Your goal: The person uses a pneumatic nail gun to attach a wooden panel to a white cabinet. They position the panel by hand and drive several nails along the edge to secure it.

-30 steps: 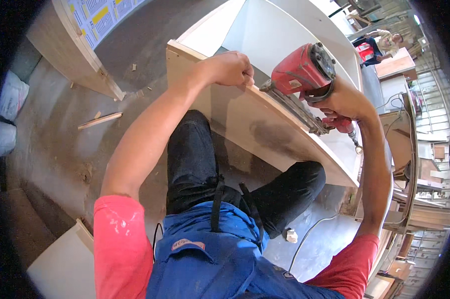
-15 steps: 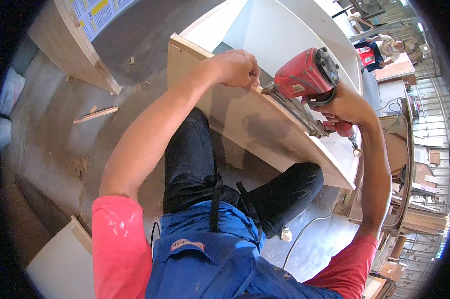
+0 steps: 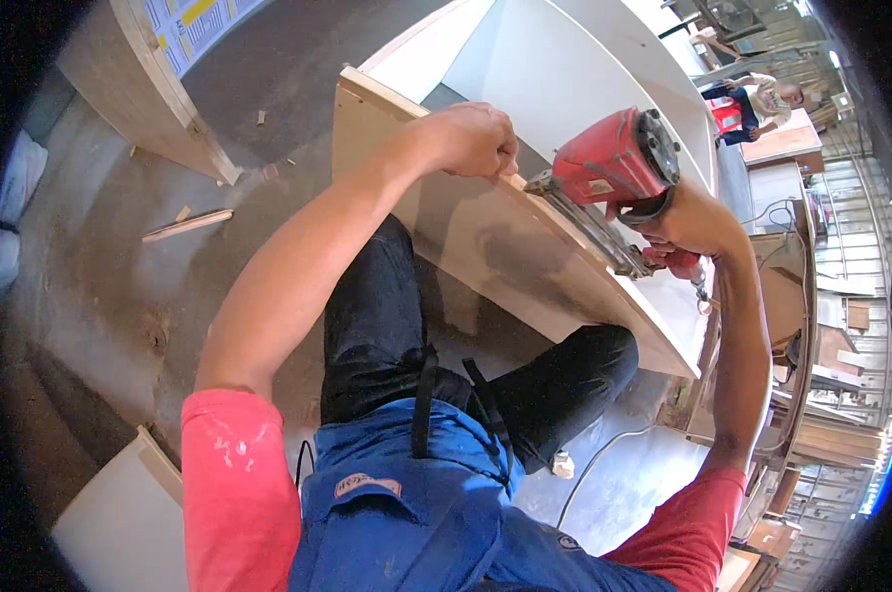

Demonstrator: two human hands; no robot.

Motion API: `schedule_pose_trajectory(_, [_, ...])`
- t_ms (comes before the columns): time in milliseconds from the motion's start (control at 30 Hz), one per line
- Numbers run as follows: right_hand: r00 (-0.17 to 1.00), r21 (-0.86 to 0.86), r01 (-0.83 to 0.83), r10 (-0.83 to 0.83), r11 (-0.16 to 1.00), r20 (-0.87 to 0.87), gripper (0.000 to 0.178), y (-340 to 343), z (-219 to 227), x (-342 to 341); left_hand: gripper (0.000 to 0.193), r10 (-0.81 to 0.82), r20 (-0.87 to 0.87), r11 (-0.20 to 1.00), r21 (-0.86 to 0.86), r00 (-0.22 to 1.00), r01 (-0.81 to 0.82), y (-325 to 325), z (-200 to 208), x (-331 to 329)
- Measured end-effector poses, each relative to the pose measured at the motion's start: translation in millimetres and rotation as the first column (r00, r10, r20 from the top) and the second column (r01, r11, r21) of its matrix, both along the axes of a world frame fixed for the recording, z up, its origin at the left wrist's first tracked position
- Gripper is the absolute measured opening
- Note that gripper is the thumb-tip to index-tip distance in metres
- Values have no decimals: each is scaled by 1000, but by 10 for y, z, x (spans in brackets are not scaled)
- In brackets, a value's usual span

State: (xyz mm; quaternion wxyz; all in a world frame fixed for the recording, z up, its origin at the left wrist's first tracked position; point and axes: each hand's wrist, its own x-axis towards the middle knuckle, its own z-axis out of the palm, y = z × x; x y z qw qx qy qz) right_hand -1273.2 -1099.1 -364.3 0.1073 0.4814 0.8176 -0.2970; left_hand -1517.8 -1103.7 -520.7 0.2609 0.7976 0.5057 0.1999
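Note:
A wooden panel (image 3: 485, 232) with a pale edge runs diagonally in front of me, forming one side of a white box-like cabinet (image 3: 555, 59). My left hand (image 3: 474, 140) rests on its top edge, fingers closed over the thin wooden edge strip (image 3: 387, 96); the fingertips are partly hidden. In my right hand (image 3: 691, 225) is a red nail gun (image 3: 609, 163), gripped by its handle. Its nose points toward the panel's edge, just right of my left fingers. The long metal magazine lies nearly along the edge; whether the nose touches the wood I cannot tell.
Wood scraps (image 3: 187, 225) lie on the floor at left, below a curved wooden piece (image 3: 155, 104). A pale panel (image 3: 125, 513) leans at lower left. A hose (image 3: 604, 456) crosses the floor at right. Another person (image 3: 752, 104) sits far right, near stacked boards (image 3: 841, 434).
The nail gun in my right hand has shifted slightly right and down along the edge, a little away from my left hand. My left hand stays nearly in place on the strip.

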Motion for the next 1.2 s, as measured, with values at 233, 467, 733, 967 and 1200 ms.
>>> schedule_pose_trajectory(233, [982, 142, -140, 156, 980, -109, 18, 27, -78, 168, 23, -47, 7, 996, 73, 999, 46, -38, 5, 30])
schedule_pose_trajectory(467, [998, 8, 3, -2, 1000, -56, 29, 69, -35, 28, 18, -59, -13, 998, -20, 998, 59, -32, 16, -99])
schedule_pose_trajectory(733, [992, 159, -115, 122, 981, -30, 30, 334, -355, 445, 37, -86, -200, 995, -74, 976, 73, 62, 125, 154])
schedule_pose_trajectory(967, [995, 5, -56, 57, 998, -86, 28, -93, 17, 217, 20, 25, -107, 999, -32, 994, -29, -75, -125, -234])
schedule_pose_trajectory(1200, [964, -7, -170, 165, 985, -210, 28, -14, -172, 447, 47, 118, -392, 988, -45, 912, -148, 84, -294, -417])
